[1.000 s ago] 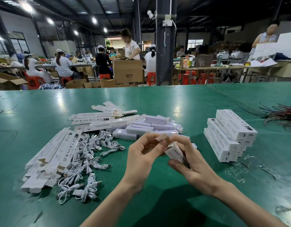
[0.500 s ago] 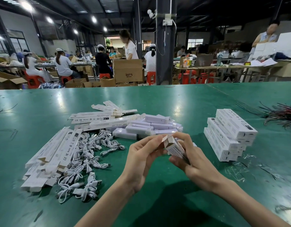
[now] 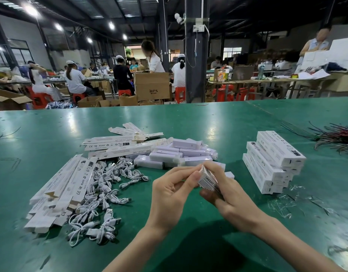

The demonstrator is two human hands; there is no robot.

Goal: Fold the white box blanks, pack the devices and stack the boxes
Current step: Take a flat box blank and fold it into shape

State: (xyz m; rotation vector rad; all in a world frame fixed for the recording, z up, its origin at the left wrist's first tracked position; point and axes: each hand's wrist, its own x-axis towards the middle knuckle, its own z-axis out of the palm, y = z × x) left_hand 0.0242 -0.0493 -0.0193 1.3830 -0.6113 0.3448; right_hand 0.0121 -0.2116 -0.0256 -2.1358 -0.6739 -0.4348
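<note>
Head view: what do the two hands have?

— One white box (image 3: 208, 180), held up off the green bench (image 3: 208, 122) and tilted, its far end raised. The side facing the camera has print starting "SMART".

How does each grip sit?

— The right hand (image 3: 232, 197) cradles the box from below with its fingers curled round the body, a closed grip. The left hand (image 3: 169, 191) has thumb and fingertips drawn together on the raised end, a tight pinch with no gap showing. I cannot tell whether the end flap is tucked in, because the fingertips hide it.

What lies around that box?

— Just beyond it, nearly touching the fingertips in this view, is a heap of pale devices (image 3: 179, 152). To the right of the box, a little apart, stands the stack of finished boxes (image 3: 273, 160), several layers high and stepped. Clear plastic scraps (image 3: 281, 205) lie on the near side of that stack, right of the box.

And to its left?

— A tangle of white cables (image 3: 104, 185) lies left of the box. Further left are flat box blanks (image 3: 67, 185), fanned and overlapping. More blanks (image 3: 120, 144) lie beyond the cables, left of the devices.

Anything far off?

— A bundle of dark and red wires (image 3: 338, 136), well apart to the box's right, at the bench edge of the view.
</note>
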